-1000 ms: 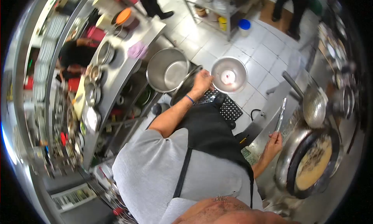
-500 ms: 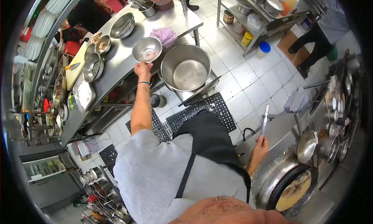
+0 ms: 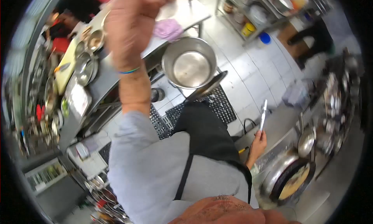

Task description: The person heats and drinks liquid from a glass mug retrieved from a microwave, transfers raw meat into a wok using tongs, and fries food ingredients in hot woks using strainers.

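My left hand (image 3: 130,29) is raised close to the camera, with a coloured band at the wrist. Its fingers bend over at the upper edge of the view, partly cut off and blurred, so whether they hold anything cannot be made out. Behind it lies the metal worktable with a purple cloth (image 3: 168,30). My right hand (image 3: 257,144) is closed round a long, narrow metal utensil (image 3: 263,115) pointing up. Below that hand, a dark pan (image 3: 280,184) on the cooking range holds a flat, yellowish food (image 3: 296,182).
A large steel pot (image 3: 189,68) stands beside the worktable. Metal bowls (image 3: 86,68) and a cutting board (image 3: 65,74) line the table's left part. Black perforated mats (image 3: 223,105) cover some floor. A person in dark trousers (image 3: 311,41) stands at upper right; another is at upper left.
My left hand has left the rim of a metal bowl on the table and risen toward the camera. That bowl is no longer visible. My right hand keeps the utensil in nearly the same place.
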### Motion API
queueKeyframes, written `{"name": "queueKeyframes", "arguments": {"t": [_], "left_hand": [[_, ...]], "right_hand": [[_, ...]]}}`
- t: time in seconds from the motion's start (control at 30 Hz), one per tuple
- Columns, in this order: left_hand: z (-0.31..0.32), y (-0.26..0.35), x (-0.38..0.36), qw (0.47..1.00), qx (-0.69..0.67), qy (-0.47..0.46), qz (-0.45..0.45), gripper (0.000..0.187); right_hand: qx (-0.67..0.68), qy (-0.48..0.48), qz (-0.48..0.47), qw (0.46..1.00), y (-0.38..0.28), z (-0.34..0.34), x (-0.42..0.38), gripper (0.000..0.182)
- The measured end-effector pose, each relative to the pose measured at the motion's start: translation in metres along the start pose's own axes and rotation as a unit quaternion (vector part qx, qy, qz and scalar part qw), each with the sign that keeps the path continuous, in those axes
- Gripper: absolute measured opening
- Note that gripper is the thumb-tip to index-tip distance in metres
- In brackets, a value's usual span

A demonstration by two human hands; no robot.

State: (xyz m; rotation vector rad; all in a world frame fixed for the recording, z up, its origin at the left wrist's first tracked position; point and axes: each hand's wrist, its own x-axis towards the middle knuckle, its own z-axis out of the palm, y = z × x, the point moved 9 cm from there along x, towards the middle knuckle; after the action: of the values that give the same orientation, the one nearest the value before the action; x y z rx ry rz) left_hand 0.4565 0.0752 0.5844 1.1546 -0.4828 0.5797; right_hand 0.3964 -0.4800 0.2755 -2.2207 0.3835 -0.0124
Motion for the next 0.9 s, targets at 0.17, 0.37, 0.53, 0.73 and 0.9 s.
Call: {"name": "queueKeyframes", "arguments": {"t": [0.17, 0.37, 0.53, 0.73, 0.9], "left_hand": [[0.106, 0.027, 0.056, 0.948, -0.114, -0.296, 0.005, 0.03], [0.198, -0.012, 0.064, 0.876, -0.175, -0.449, -0.019, 0.033], [0.275, -0.043, 0.042, 0.834, -0.218, -0.505, -0.048, 0.036], [0.364, -0.045, 0.016, 0.803, -0.242, -0.542, -0.055, 0.04], [0.437, -0.036, -0.008, 0.789, -0.247, -0.559, -0.059, 0.043]], "right_hand": [[-0.047, 0.045, 0.029, 0.997, -0.012, -0.015, -0.018, 0.034], [-0.01, 0.106, 0.004, 0.994, -0.042, -0.042, -0.049, 0.027], [0.018, 0.16, 0.034, 0.986, -0.008, -0.079, -0.089, 0.03], [0.142, 0.255, 0.093, 0.952, 0.084, -0.127, -0.146, 0.032], [0.448, 0.241, 0.164, 0.845, 0.123, -0.17, -0.201, 0.051]]}}
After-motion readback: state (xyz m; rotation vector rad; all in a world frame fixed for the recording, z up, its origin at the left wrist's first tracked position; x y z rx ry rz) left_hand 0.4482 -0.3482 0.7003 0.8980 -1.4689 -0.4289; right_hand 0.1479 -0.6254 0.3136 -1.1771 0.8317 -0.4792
